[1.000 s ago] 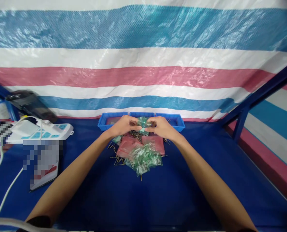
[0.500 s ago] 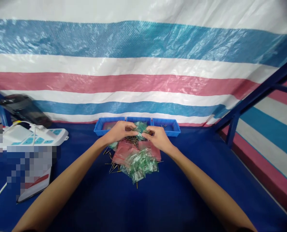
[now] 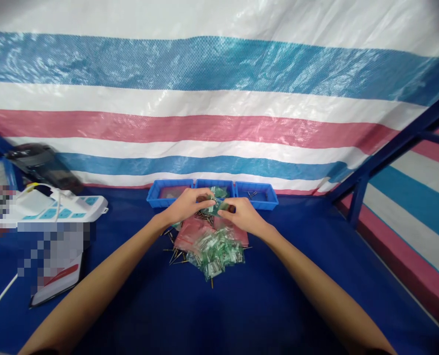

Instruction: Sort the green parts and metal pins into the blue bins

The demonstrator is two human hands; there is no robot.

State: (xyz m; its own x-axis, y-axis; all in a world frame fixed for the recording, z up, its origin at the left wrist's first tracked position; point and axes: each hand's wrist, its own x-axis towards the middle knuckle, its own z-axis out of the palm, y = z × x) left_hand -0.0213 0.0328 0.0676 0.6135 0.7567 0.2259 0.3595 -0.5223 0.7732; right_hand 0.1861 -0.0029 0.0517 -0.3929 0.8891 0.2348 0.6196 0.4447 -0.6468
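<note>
Between my two hands is a small green-tinted plastic bag (image 3: 217, 206), pinched from both sides. My left hand (image 3: 187, 206) is closed on its left edge with thumb and fingertips. On its right edge, the thumb and fingers of my right hand (image 3: 243, 213) are closed too. Whether anything is inside the bag is too small to tell. Just below lie pink plastic bags (image 3: 192, 233) and a heap of green-tinted bags (image 3: 219, 251) with metal pieces in them. Loose thin metal bits, like drill bits (image 3: 177, 256), stick out at the heap's left.
Three blue trays stand behind my hands: the left tray (image 3: 153, 202), a middle one holding green bags, and the right tray (image 3: 267, 203) with a few metal pieces. A power strip (image 3: 93, 209), a phone (image 3: 56, 291) and a dark bottle (image 3: 44, 167) are at the left.
My hands have come slightly lower with the green bag, uncovering more green bags in the middle tray. The whole view has shifted a little. Both hands keep their pinch.
</note>
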